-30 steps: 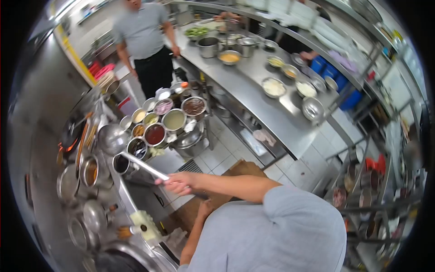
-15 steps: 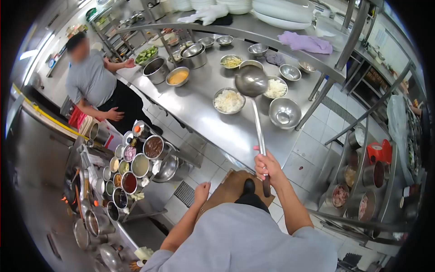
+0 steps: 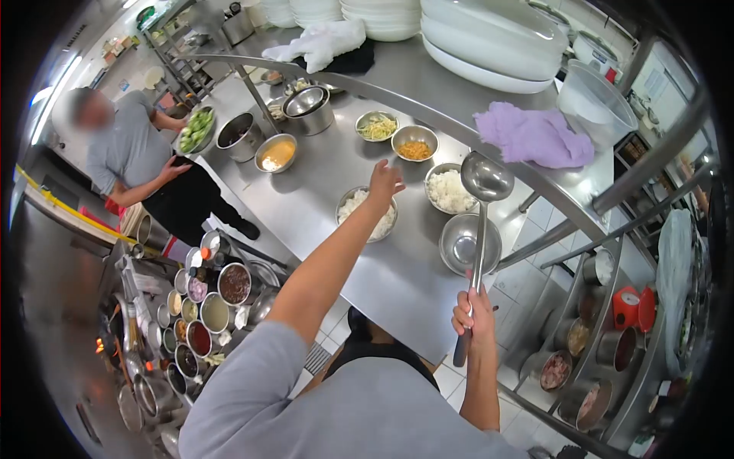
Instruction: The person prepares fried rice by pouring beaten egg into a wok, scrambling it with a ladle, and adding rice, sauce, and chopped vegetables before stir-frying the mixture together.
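My right hand (image 3: pixel 474 315) is wrapped round the handle of a long metal ladle (image 3: pixel 488 180), whose bowl is raised near the shelf edge. My left hand (image 3: pixel 386 183) reaches out over the table with its fingers apart and nothing in them. Below its wrist is a bowl of white rice (image 3: pixel 353 208), partly hidden by my forearm. A second bowl of rice (image 3: pixel 449 191) stands to the right of that hand. Just beyond the fingers is a metal bowl of orange food pieces (image 3: pixel 414 150), beside a bowl of pale yellow-green strips (image 3: pixel 378 127). Nearer me sits a bare metal bowl (image 3: pixel 457 245).
A raised steel shelf with a purple cloth (image 3: pixel 531 136) and large white dishes (image 3: pixel 497 38) overhangs the table's far side. A pot (image 3: pixel 240 138) and a bowl of orange-yellow liquid (image 3: pixel 276 154) stand left. A co-worker (image 3: pixel 145 145) holds a bowl of green vegetables (image 3: pixel 197 130).
My left hand has moved from beside my body out over the table. The ladle has moved right in my right hand. I am closer to the table, and the co-worker now holds the green vegetables.
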The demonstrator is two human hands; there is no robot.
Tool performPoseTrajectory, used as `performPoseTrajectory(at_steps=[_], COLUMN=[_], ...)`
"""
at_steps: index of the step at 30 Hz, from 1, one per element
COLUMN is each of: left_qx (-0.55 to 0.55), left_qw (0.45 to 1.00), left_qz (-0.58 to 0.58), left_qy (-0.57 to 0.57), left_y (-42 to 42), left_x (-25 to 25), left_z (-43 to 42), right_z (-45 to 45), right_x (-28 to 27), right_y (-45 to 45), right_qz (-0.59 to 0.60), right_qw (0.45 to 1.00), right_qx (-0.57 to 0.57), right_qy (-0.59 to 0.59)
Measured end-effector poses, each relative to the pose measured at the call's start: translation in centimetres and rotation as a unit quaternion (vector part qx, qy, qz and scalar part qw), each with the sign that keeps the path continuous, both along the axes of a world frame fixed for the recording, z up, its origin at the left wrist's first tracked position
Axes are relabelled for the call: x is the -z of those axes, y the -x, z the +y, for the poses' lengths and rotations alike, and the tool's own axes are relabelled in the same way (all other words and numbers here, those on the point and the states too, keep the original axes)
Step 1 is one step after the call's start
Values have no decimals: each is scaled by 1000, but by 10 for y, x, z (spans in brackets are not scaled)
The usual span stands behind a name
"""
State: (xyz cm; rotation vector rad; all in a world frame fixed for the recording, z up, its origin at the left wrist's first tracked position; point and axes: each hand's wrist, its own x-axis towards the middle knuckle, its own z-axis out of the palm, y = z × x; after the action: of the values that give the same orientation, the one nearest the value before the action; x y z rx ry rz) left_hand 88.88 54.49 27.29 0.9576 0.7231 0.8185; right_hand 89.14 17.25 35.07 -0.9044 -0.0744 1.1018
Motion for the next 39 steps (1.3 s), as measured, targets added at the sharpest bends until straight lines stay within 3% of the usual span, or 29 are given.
performPoseTrajectory(at_steps=[2, 4, 6, 8, 11, 14, 16, 18, 22, 25, 27, 30, 32, 35, 39], left_qx=[14, 38, -15, -49, -70, -18, -64, -103, -131, -102, -85, -23, -105, -154, -160], left_qw=[989, 971, 962, 968, 976, 987, 987, 991, 971, 962, 967, 970, 962, 972, 976], left_qz=[62, 171, 221, 228, 182, 111, 15, 35, 201, 254, 236, 215, 235, 167, 121], left_qy=[131, 161, 158, 92, 101, 116, 148, 74, -20, 14, 40, 108, 88, 54, 80], left_y=[-54, -81, -101, -117, -114, -67, -8, 68, 211, 279, 304, 325, 339, 339, 307], left_x=[57, 63, 53, 75, 72, 53, 27, 7, 22, 62, 76, 70, 74, 76, 57], left_z=[50, 68, 76, 92, 102, 106, 100, 95, 99, 101, 94, 102, 130, 194, 279], right_z=[0, -5, -3, -1, 0, 13, 28, 47, 105, 156, 185, 229, 257, 297, 326], right_x=[-5, -13, -14, -11, -6, -7, -7, -6, -13, -33, -41, -50, -43, -48, -49], right_y=[7, 15, 21, 21, 22, 18, 14, 12, 25, 48, 67, 100, 113, 136, 158], right_qz=[10, 18, 12, 1, -6, 1, 0, 1, -5, 35, 70, 16, 3, -15, -1], right_qw=[1000, 999, 999, 999, 998, 999, 1000, 999, 991, 983, 974, 970, 964, 960, 964], right_qx=[18, 35, 41, 32, 42, 20, -10, -45, -130, -173, -211, -241, -263, -278, -264], right_qy=[7, 12, 3, 7, 40, 33, 13, -3, -41, -46, -41, -26, -36, 6, 21])
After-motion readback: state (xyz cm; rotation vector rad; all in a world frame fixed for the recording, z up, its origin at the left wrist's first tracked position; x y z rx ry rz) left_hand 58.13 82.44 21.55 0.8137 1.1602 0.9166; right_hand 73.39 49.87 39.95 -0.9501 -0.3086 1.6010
